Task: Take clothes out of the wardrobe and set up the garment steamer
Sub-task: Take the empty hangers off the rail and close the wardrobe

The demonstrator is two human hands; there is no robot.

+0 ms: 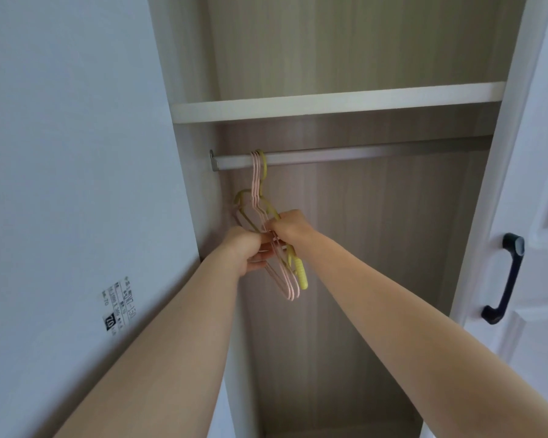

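An open wardrobe holds a metal hanging rail [361,153] under a white shelf [329,102]. A bunch of empty pink and yellow-green hangers [260,197] hooks over the rail's left end; no clothes are on them. My left hand [246,248] and my right hand [290,227] both reach into the wardrobe and grip the hangers' lower bars, close together. The pink hanger ends [290,289] and a ribbed yellow end [301,275] stick out below my hands. No garment steamer is in view.
The wardrobe's left side panel [76,184] carries a printed label [117,308]. The open white door [535,216] stands at the right with a dark handle [506,279]. Wood-grain back wall fills the wardrobe interior.
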